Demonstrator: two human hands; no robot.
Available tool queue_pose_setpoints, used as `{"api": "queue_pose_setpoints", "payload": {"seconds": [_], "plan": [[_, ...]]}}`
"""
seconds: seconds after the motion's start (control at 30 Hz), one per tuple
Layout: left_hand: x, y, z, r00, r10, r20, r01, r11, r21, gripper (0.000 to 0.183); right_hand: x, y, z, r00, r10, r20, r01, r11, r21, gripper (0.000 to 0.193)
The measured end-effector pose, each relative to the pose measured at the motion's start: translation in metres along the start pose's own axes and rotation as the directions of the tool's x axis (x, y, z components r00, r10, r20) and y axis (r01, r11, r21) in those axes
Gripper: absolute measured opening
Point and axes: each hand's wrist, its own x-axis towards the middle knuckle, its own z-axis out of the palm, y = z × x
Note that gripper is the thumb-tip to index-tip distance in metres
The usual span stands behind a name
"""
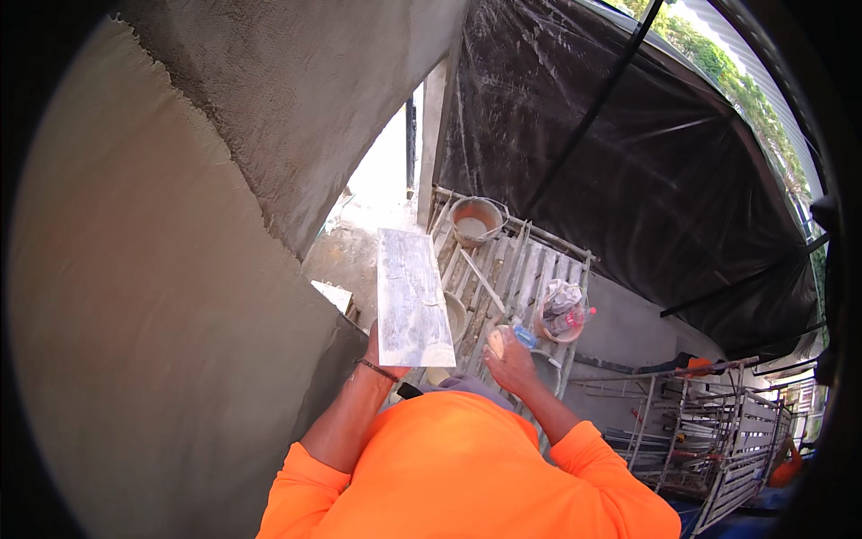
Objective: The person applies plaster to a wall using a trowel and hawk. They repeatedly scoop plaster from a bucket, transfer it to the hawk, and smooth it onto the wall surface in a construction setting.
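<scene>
My left hand (384, 357) is closed beneath the near end of a plasterer's hawk (413, 296), a flat rectangular board smeared with grey-white residue. The board hides the fingers and any handle. To its right, my right hand (514, 364) is wrapped round a pale, wood-coloured handle (496, 341). A long thin pale strip (482, 280) lies just beyond that hand; I cannot tell whether it joins the handle. Left of the hawk stands a wall with smooth, damp-looking plaster (171, 296) over a rougher grey layer (269, 99), the two meeting along a ragged edge.
A bucket of grey mix (476, 221) stands at the far end of the slatted plank platform (530, 269). Another bucket (454, 316) is half hidden behind the hawk. A tub with bottles and wrappers (563, 314) sits at the right. Black sheeting (620, 135) hangs beyond; scaffold frames (691, 431) stand lower right.
</scene>
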Motion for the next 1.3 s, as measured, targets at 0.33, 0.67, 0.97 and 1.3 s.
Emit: {"api": "queue_pose_setpoints", "payload": {"seconds": [0.33,0.67,0.97,1.3], "plan": [[0.033,-0.012,-0.050,0.984,-0.143,-0.101,0.155,0.981,0.119,0.034,-0.007,0.033,0.021,0.933,-0.289,0.214,0.277,0.957,0.088,0.038],[0.039,-0.009,-0.054,0.951,-0.236,-0.200,0.269,0.949,0.162,0.032,0.101,0.104,0.131,0.966,0.117,0.229,-0.096,0.990,-0.101,0.043],[0.067,-0.002,-0.047,0.839,0.378,-0.392,0.297,0.287,0.911,0.047,0.071,0.088,0.065,0.979,-0.039,0.202,0.027,0.998,0.063,0.048],[0.075,-0.004,-0.023,0.877,0.460,-0.136,0.298,-0.301,0.906,0.048,0.040,0.099,0.011,0.845,-0.410,0.343,0.504,0.825,-0.254,0.031]]}}
